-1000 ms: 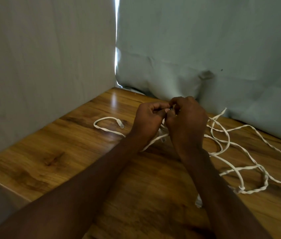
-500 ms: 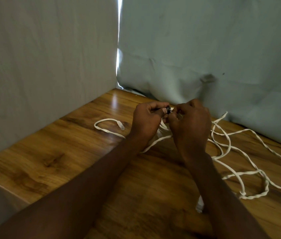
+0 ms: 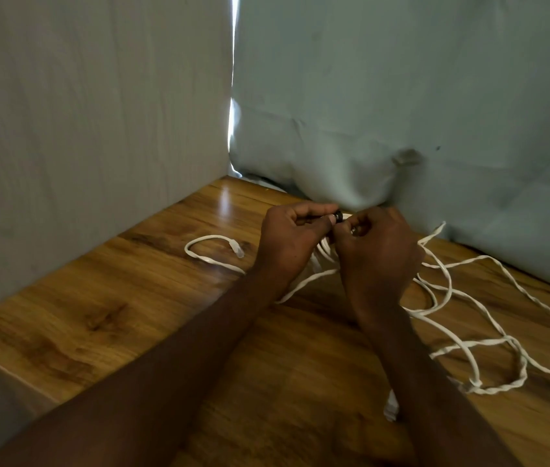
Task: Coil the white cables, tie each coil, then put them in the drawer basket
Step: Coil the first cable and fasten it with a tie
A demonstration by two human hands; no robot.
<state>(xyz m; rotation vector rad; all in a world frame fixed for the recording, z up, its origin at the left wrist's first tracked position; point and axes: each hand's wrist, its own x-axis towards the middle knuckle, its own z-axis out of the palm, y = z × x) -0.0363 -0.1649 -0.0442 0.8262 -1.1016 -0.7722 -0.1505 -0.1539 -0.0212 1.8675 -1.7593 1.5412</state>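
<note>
White cables (image 3: 452,335) lie tangled across the wooden table (image 3: 105,318), mostly to the right of my hands. One end with a clear plug (image 3: 237,248) curls to the left of my left hand. My left hand (image 3: 292,244) and my right hand (image 3: 376,254) meet over the cable bundle at the table's far side, fingers curled. Between their fingertips sits a small dark tie (image 3: 337,217), pinched from both sides. White cable strands (image 3: 320,257) run under my palms; how they are gathered is hidden. No drawer basket is in view.
Grey cloth (image 3: 401,96) hangs behind the table and a pale panel (image 3: 81,112) walls off the left side. The table's near-left edge (image 3: 7,369) drops off. Another white cable end (image 3: 391,404) lies beside my right forearm.
Both hands have stayed together over the bundle and shifted slightly away from me. The small dark tie has come into sight between the fingertips.
</note>
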